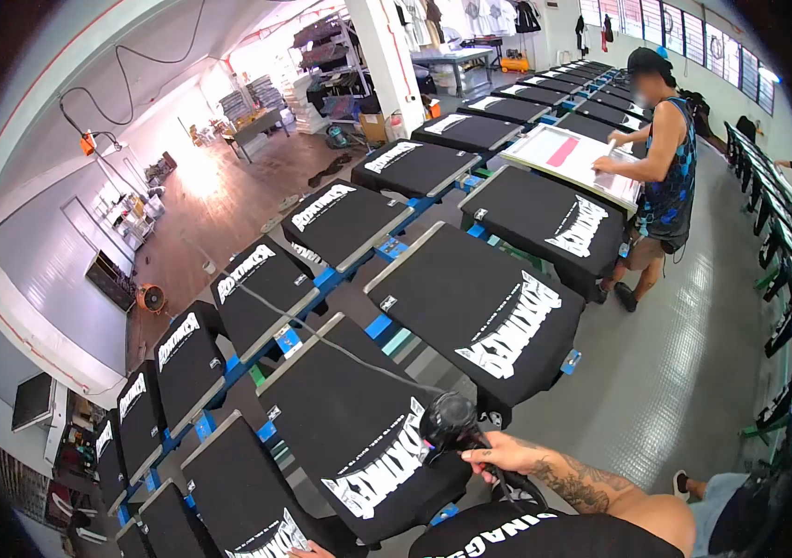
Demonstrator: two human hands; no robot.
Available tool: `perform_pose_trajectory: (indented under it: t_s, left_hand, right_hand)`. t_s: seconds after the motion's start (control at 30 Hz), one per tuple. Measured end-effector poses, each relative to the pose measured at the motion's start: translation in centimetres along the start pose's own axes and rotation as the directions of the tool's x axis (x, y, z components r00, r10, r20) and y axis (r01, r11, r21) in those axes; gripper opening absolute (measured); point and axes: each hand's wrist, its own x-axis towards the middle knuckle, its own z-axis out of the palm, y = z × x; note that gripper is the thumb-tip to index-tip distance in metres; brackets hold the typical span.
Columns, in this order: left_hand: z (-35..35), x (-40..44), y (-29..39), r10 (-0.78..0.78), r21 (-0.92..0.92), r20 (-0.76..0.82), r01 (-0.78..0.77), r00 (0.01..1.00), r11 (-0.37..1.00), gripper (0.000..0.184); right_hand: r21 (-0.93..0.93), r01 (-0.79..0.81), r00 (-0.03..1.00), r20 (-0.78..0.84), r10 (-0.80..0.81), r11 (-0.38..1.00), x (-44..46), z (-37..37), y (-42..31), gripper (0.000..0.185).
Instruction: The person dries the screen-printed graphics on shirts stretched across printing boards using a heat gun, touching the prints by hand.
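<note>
My right hand (500,454) is closed around the handle of a black hair dryer (450,420). The dryer is over the lower right edge of a black T-shirt (321,391) laid on a flat printing board, close to its large white lettering (377,465). A grey cable (349,349) stretches across the boards toward the dryer. At the bottom edge, my left hand (310,551) is partly in view, fingers stretched out beside the white print of another black T-shirt (238,474). The rest of that hand is cut off.
Rows of boards with black printed shirts run along a blue-jointed rail (326,279). Farther up the aisle, a person (665,167) in a patterned tank top works over a white screen frame (572,158). Another rack (786,251) lines the right; an orange fan (150,298) stands left.
</note>
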Motion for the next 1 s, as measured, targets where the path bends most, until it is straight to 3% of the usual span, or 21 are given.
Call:
perform_pose_trajectory:
  t_s: [0.1,0.13,0.27,0.4,0.47,0.57,0.6,0.77,1.0]
  left_hand:
    - [-0.7,-2.7,1.9,0.048,-0.042,-0.086,-0.052,0.995,0.998,0.070]
    - [-1.1,-3.4,2.4,0.084,-0.017,-0.139,-0.087,0.987,0.996,0.061]
    - [-2.6,-4.9,3.7,0.162,-0.131,-0.171,-0.186,0.972,0.974,0.050]
    - [-2.9,-3.2,3.4,0.181,-0.181,-0.121,-0.201,0.976,0.963,0.054]
    - [-1.7,-0.7,2.4,0.142,-0.132,-0.048,-0.147,0.989,0.980,0.061]
    - [-2.1,3.5,0.9,0.079,-0.184,0.182,-0.045,0.980,0.982,0.067]
    - [-1.8,4.7,0.5,0.097,-0.185,0.096,-0.078,0.991,0.980,0.062]
    - [-2.5,10.4,0.0,0.081,-0.174,0.171,-0.051,0.982,0.983,0.073]
    - [0.1,12.0,0.1,0.092,-0.168,0.145,-0.067,0.985,0.983,0.079]
  right_hand:
    - [0.098,0.025,0.990,-0.138,-0.011,0.995,-1.0,-4.0,0.7,0.031]
    - [0.082,0.057,0.984,-0.171,-0.042,0.995,-1.3,-5.1,0.6,0.030]
    - [0.032,0.160,0.940,-0.309,-0.143,0.987,-2.6,-6.7,-1.3,0.026]
    - [-0.024,0.233,0.902,-0.369,-0.225,0.972,-2.0,-5.8,-2.0,0.025]
    - [-0.037,0.197,0.916,-0.348,-0.197,0.980,-1.1,-4.2,-2.2,0.024]
    - [-0.091,0.110,0.943,-0.304,-0.132,0.990,1.1,-1.1,-1.7,0.027]
    - [-0.117,0.096,0.959,-0.253,-0.123,0.988,2.0,0.2,-1.6,0.029]
    - [-0.239,0.055,0.998,0.020,-0.051,0.969,6.5,7.8,-1.7,0.036]
    - [-0.364,-0.008,0.984,0.165,0.073,0.931,9.7,15.3,-1.2,0.043]
